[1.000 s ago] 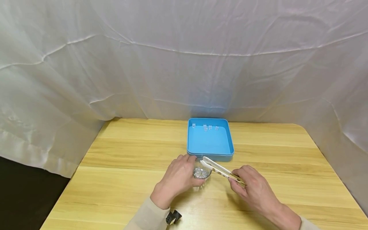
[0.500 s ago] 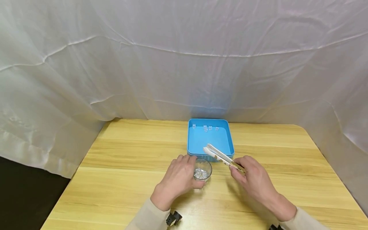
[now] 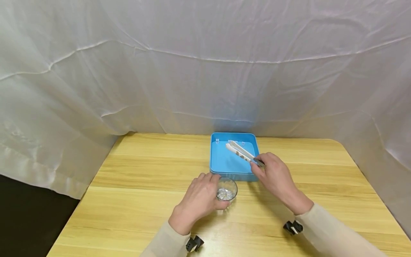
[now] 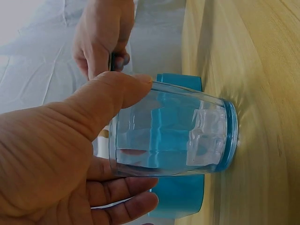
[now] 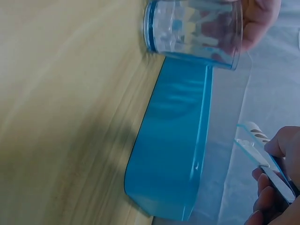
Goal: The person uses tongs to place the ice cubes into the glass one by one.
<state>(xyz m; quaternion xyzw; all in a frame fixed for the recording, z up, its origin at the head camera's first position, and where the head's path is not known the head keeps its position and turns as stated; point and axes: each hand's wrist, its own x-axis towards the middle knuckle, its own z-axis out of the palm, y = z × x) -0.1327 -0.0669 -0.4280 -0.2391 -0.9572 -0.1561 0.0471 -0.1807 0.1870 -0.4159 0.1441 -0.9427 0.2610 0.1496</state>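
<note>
My left hand [image 3: 199, 195] grips a clear glass cup [image 4: 171, 133] that stands upright on the table, thumb on the near side and fingers on the far side. Several transparent cubes [image 4: 206, 136] lie at the cup's bottom. My right hand [image 3: 277, 175] pinches a pair of white tongs [image 3: 240, 152] with brown spots, angled to the left above a square blue box [image 3: 223, 162]. The tong tips hang over the back half of the box; whether they hold a cube I cannot tell. A few clear cubes [image 3: 217, 141] lie along the box's back side, partly hidden by the tongs.
The wooden table [image 3: 144, 171] carries the box just behind the cup. A pale hanging curtain [image 3: 192, 82] closes off the back and sides. Black wrist mounts [image 3: 293, 227] sit on both sleeves.
My right hand has moved the tongs from the cup's mouth forward, up over the blue box's back half. My left hand stays in place on the cup.
</note>
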